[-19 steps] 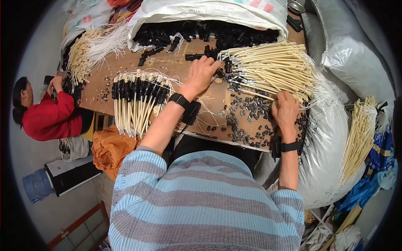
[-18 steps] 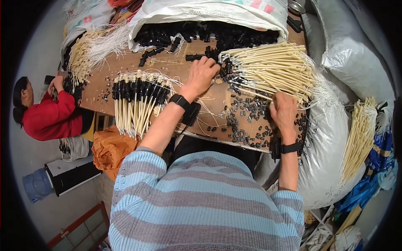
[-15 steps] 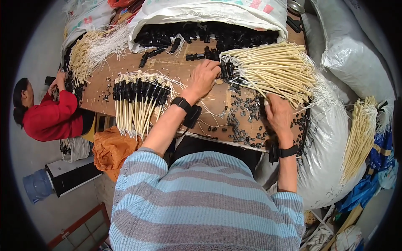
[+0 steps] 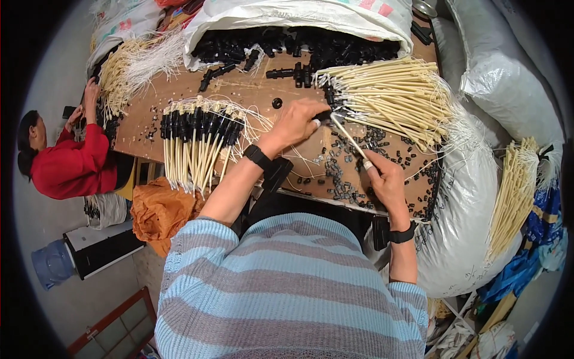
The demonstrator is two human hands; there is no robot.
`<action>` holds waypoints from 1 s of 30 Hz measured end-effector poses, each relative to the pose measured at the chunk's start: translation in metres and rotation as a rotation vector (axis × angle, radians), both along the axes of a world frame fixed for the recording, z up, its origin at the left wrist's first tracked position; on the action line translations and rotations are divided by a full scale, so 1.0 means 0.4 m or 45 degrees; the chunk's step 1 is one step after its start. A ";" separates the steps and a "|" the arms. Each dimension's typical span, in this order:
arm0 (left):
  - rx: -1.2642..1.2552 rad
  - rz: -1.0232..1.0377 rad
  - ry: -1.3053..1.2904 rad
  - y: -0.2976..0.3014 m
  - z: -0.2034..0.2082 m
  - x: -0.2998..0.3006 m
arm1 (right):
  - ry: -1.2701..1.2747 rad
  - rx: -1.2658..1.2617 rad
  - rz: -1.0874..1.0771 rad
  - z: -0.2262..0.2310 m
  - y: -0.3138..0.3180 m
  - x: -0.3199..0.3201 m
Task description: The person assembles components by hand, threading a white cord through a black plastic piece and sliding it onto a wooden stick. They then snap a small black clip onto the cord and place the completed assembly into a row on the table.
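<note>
My right hand point(image 4: 387, 180) is closed round the lower end of a thin cream-coloured stick point(image 4: 351, 140). The stick slants up and left, its pale tip near the fingers of my left hand point(image 4: 297, 124). Those fingers are pinched on a small black plastic fitting point(image 4: 323, 115), partly hidden by them. Just beyond lies a thick bundle of similar cream sticks point(image 4: 394, 99) with white strings trailing off to the right. To the left of my left hand, a row of sticks capped with black fittings point(image 4: 200, 128) lies near the table's front edge.
Small black pieces point(image 4: 347, 170) are scattered over the brown table point(image 4: 233, 90). A white sack point(image 4: 305, 18) spills black fittings at the back. Stuffed white sacks point(image 4: 457, 233) press against the right side. A person in red point(image 4: 78, 158) works at the left, beside an orange bag point(image 4: 161, 209).
My right hand has drawn a stick away from the bundle and moved toward me. My left hand has shifted slightly down and right. A black ring now lies on the table left of it.
</note>
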State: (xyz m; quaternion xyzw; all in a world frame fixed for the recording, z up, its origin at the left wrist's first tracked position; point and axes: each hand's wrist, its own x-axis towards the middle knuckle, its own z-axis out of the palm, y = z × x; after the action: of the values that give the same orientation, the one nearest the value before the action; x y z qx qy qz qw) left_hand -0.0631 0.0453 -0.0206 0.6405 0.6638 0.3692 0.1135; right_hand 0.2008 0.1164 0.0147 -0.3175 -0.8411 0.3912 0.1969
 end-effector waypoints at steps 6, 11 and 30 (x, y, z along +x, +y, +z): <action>0.337 -0.132 0.493 -0.024 0.034 0.058 | -0.461 0.500 0.142 0.050 -0.020 -0.022; 0.061 -0.157 0.394 -0.077 0.092 0.137 | -0.576 0.482 -0.177 0.026 0.000 -0.014; -0.481 0.118 -0.498 -0.109 0.081 0.094 | -0.016 0.150 0.041 -0.003 -0.090 -0.118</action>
State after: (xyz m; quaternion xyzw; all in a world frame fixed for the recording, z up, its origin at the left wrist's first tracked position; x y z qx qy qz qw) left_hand -0.0256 0.0017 0.0118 0.4934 0.7149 0.3603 0.3401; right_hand 0.1534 0.0804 0.0136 -0.2943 -0.8689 0.3421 0.2036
